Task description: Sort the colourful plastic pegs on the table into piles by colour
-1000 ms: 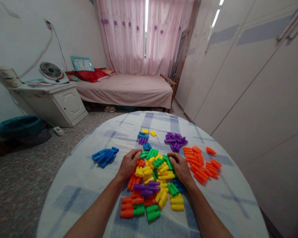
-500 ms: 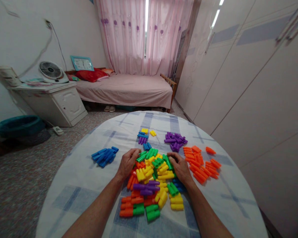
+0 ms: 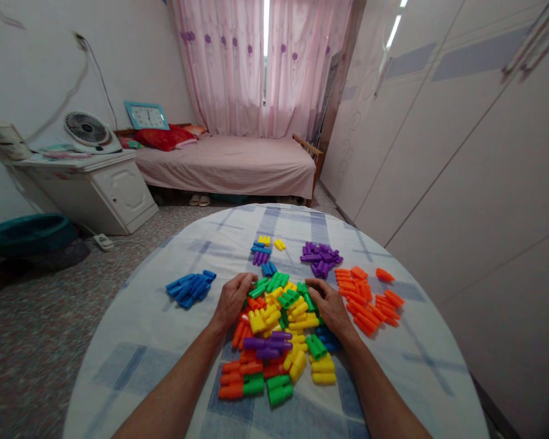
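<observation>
A mixed heap of plastic building blocks, shaped like joined tubes, lies in front of me; it includes yellow blocks (image 3: 264, 319), green blocks (image 3: 278, 281), purple blocks (image 3: 268, 344) and orange blocks (image 3: 249, 363). My left hand (image 3: 233, 297) rests along the heap's left side, fingers loosely bent by the upper green blocks. On the opposite side, my right hand (image 3: 327, 303) curves around the edge, its fingertips beside more green blocks (image 3: 305, 296). Neither hand has a block lifted. Dark blue blocks (image 3: 327, 338) sit partly hidden under my right wrist.
Sorted by colour on the round cloth-covered table (image 3: 132, 366) are a blue pile (image 3: 190, 289), a purple pile (image 3: 320, 258) and an orange pile (image 3: 366, 302). A small stacked group (image 3: 261, 250) lies farther back. Beyond stand a bed (image 3: 229, 161), a cabinet (image 3: 119, 195) and a wardrobe (image 3: 462, 152).
The whole view has shifted slightly, with everything a little farther left. Both hands keep the same place against the heap, and the blocks look unmoved.
</observation>
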Tool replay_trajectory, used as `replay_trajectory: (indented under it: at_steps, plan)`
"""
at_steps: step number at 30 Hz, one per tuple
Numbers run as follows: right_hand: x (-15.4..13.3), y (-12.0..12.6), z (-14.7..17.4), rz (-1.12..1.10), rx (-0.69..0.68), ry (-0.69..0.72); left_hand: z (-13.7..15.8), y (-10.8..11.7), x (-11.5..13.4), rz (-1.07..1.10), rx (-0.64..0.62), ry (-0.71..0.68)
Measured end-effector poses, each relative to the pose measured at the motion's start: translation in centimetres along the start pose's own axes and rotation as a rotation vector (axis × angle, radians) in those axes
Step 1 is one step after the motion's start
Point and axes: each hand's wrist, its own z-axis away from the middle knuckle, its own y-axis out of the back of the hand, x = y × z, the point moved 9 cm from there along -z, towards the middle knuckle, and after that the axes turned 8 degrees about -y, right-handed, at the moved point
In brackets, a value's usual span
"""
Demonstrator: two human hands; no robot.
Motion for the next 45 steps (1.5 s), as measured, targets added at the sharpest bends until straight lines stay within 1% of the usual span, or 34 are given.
replay_trajectory:
  at_steps: [6, 10, 13, 18, 23, 26, 29, 33, 38, 41, 45]
  plan:
    - [0.0, 0.1, -0.2, -0.060, -0.064, -0.040, 0.0, 0.0, -0.6, 0.015, 0.008, 0.011]
    - [0.0, 0.0, -0.1, -0.055, -0.072, -0.047, 0.0, -0.1, -0.7, 0.024, -0.006, 0.013]
    - [-0.6, -0.1, 0.2, -0.046, -0.097, -0.044, 0.0, 0.0, -0.7, 0.021, -0.004, 0.005]
    - [-3.4, 0.1, 1.4, 0.068, -0.140, 0.073, -0.1, 0.0, -0.8, 0.017, -0.006, 0.004]
    - [-4.6, -1.2, 2.8, 0.191, -0.287, 0.154, -0.2, 0.1, -0.6, 0.027, 0.008, -0.008]
    - [-5.0, -1.8, 3.3, 0.196, -0.321, 0.193, -0.1, 0.1, -0.6, 0.027, 0.002, 0.004]
    - [-5.3, -1.9, 3.3, 0.138, -0.336, 0.211, -0.2, 0.1, -0.6, 0.025, -0.003, 0.013]
    - [-4.6, -1.3, 2.8, 0.002, -0.309, 0.155, -0.2, 0.0, -0.4, 0.022, -0.009, 0.012]
    - [-3.2, -1.1, 2.4, -0.199, -0.332, -0.005, -0.1, 0.0, -0.2, 0.020, -0.006, 0.009]
    - [-2.7, -1.3, 2.3, -0.257, -0.347, -0.074, -0.1, 0.0, -0.4, 0.027, -0.009, 0.007]
    - [-2.1, -1.2, 2.3, -0.321, -0.334, -0.143, -0.2, 0.0, -0.5, 0.027, -0.006, 0.004]
